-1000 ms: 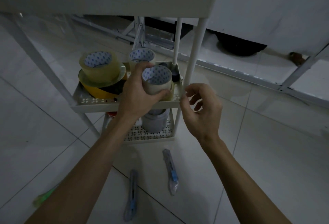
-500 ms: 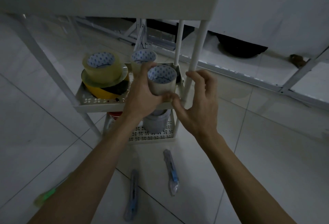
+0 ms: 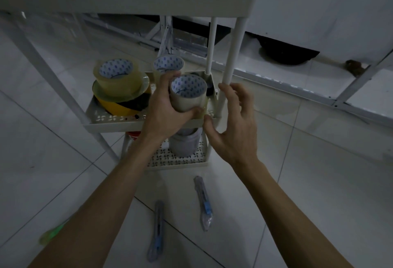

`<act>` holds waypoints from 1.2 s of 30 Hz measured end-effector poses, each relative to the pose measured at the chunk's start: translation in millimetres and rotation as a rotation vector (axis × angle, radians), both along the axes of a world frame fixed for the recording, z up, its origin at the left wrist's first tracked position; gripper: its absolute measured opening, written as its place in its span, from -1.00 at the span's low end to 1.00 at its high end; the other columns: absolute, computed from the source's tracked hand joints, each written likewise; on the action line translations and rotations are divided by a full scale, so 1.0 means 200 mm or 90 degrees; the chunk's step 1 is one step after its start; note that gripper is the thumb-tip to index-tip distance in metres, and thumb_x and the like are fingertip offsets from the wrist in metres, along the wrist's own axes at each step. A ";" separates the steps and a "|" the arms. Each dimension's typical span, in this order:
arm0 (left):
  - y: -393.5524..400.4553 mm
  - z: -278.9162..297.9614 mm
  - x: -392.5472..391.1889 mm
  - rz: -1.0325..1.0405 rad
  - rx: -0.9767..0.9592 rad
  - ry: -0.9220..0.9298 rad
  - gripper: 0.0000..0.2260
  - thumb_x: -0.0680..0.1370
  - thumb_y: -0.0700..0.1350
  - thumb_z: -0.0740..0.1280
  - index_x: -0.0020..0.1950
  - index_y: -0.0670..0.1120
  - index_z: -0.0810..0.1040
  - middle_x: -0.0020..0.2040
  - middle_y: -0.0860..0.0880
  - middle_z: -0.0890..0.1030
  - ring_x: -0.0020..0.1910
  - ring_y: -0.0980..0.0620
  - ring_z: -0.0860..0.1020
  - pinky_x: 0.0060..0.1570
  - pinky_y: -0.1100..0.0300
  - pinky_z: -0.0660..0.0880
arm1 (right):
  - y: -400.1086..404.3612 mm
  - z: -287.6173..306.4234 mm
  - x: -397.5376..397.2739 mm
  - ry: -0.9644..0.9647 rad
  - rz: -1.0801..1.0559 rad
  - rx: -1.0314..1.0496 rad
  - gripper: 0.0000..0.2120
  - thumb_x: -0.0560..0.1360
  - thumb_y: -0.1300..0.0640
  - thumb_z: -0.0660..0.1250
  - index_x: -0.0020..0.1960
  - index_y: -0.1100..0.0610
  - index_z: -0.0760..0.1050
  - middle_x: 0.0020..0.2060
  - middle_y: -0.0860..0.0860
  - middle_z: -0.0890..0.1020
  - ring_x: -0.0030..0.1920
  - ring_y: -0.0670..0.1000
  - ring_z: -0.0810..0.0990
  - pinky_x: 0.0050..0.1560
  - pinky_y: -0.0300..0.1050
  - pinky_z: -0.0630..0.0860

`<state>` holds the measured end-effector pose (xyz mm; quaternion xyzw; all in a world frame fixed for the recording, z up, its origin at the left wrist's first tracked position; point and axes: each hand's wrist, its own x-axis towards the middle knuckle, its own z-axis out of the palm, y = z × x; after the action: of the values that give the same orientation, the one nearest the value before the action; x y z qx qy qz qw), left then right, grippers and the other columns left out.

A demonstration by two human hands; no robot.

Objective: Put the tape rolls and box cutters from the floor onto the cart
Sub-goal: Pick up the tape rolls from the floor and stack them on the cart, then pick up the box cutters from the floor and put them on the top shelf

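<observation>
One roll (image 3: 188,95) gripped by left hand (image 3: 163,114), fingers wrapped round it, held over cart's (image 3: 110,124) middle shelf near right post. Best lowered flat into the free corner, then released. Right hand (image 3: 234,127) spread wide, holding nothing. Pale tape, blue-printed core. Two cutters (image 3: 203,201) on floor below.

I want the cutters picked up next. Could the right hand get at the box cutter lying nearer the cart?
Probably yes. The right hand is open and empty, and the box cutter lies uncovered on the floor just below it.
</observation>
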<state>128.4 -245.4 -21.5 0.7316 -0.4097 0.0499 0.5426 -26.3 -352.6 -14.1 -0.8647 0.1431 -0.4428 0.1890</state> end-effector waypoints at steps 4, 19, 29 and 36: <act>0.00 -0.01 0.00 -0.003 0.002 -0.006 -0.18 0.34 0.03 0.67 0.48 -0.10 0.35 0.39 0.04 0.45 0.39 0.02 0.51 0.25 0.01 0.59 | 0.00 -0.01 0.00 -0.002 -0.003 -0.012 -0.40 0.50 0.00 0.43 0.47 0.20 0.40 0.36 0.17 0.38 0.25 0.05 0.49 0.00 0.06 0.64; 0.47 -0.20 -0.33 0.115 0.043 -0.068 -0.64 0.50 -0.17 0.57 0.24 -0.18 0.59 0.22 -0.11 0.58 0.23 -0.01 0.56 0.25 0.19 0.51 | 0.13 -0.27 -0.16 0.059 0.062 0.096 -0.51 0.52 0.16 0.45 0.41 0.24 0.45 0.32 0.14 0.44 0.28 -0.24 0.35 0.19 -0.42 0.41; 0.97 -0.91 -0.65 0.201 0.237 0.266 -0.73 0.53 -0.19 0.50 0.08 0.15 0.58 0.03 0.18 0.65 0.04 0.26 0.59 0.08 0.15 0.57 | 0.39 -0.91 -0.31 0.382 0.131 0.184 -0.87 0.52 0.09 0.41 0.06 0.05 0.60 -0.06 -0.05 0.65 -0.12 -0.03 0.61 -0.19 -0.12 0.55; 0.93 -1.10 -0.76 0.223 0.349 0.369 -0.64 0.53 -0.02 0.51 0.32 0.02 0.58 0.22 0.04 0.56 0.11 0.07 0.56 0.07 0.06 0.59 | 0.39 -1.09 -0.34 0.528 -0.011 0.143 -0.55 0.50 0.08 0.45 0.36 0.05 0.45 0.21 0.12 0.51 0.17 0.19 0.51 0.11 0.09 0.53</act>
<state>-23.0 -58.7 -240.8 0.8907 -0.1081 -0.1770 0.4046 -93.3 -275.3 -231.8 -0.9424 0.2616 -0.0412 0.2045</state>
